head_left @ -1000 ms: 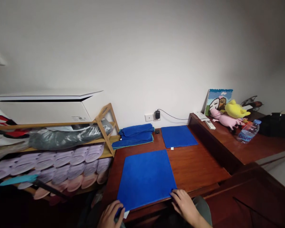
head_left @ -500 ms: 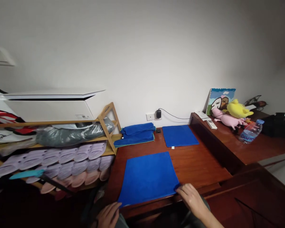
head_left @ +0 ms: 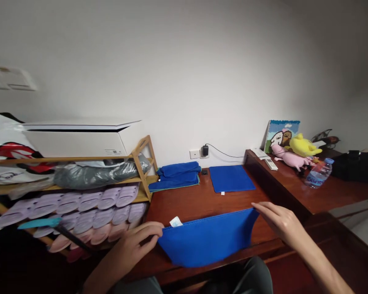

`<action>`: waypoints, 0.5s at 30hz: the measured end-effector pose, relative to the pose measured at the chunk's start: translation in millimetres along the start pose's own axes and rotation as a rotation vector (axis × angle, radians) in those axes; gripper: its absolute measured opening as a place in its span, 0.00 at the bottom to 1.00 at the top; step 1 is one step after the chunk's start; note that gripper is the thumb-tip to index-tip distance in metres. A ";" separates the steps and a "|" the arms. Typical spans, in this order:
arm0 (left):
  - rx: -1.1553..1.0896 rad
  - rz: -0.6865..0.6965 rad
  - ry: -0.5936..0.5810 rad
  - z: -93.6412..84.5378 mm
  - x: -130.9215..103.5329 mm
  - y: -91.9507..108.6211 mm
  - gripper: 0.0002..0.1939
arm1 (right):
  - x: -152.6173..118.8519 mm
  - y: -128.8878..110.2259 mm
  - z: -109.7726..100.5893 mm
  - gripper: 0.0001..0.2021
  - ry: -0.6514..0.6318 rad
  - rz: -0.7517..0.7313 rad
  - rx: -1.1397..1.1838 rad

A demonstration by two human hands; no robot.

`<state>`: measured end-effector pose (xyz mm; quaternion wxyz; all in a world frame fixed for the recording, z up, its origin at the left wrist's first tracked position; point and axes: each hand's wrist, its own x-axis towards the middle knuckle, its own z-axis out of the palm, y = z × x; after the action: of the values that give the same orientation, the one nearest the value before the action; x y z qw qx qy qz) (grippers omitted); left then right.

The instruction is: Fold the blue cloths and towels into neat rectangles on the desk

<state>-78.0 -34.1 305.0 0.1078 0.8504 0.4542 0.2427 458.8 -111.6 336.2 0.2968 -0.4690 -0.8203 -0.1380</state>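
Lifted blue cloth (head_left: 207, 239), corners pinched by both hands (head_left: 141, 241)

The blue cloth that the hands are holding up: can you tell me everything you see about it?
The blue cloth looks soft, plain and bright, with a stitched top edge and a white tag sticking up near its left end. It's spread open and hangs, sagging a little, over the near side of the brown desk. The left hand and right hand pinch its top corners. I can't tell whether its bottom touches the desk.
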 end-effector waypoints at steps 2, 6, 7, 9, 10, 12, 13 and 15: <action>-0.022 0.006 -0.084 -11.6 6.7 8.1 0.22 | 3.9 -0.8 -17.7 0.23 -0.020 0.004 0.018; -0.146 0.033 -0.170 -13.9 26.5 30.6 0.21 | 1.7 0.1 -31.0 0.21 -0.048 0.009 0.046; -0.176 0.049 -0.164 -10.4 32.2 36.5 0.20 | -0.8 0.9 -31.2 0.21 -0.060 0.017 0.053; -0.221 0.100 -0.134 -0.5 43.1 46.3 0.17 | -7.3 2.4 -31.4 0.21 -0.102 0.053 0.075; -0.237 0.132 -0.109 4.9 48.1 49.9 0.15 | -10.8 3.4 -31.9 0.21 -0.126 0.079 0.089; -0.263 0.197 -0.056 14.6 58.3 54.8 0.12 | -16.4 7.1 -34.2 0.20 -0.160 0.138 0.115; -0.277 0.225 -0.035 18.4 64.3 56.3 0.11 | -17.9 10.6 -35.5 0.20 -0.165 0.164 0.127; -0.309 0.254 -0.010 23.9 80.5 58.2 0.09 | -16.3 22.8 -37.1 0.17 -0.147 0.201 0.151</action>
<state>13.9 0.3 333.3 0.2077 0.8754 0.3001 0.3171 497.7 -129.7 354.1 0.2824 -0.5341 -0.7968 -0.0107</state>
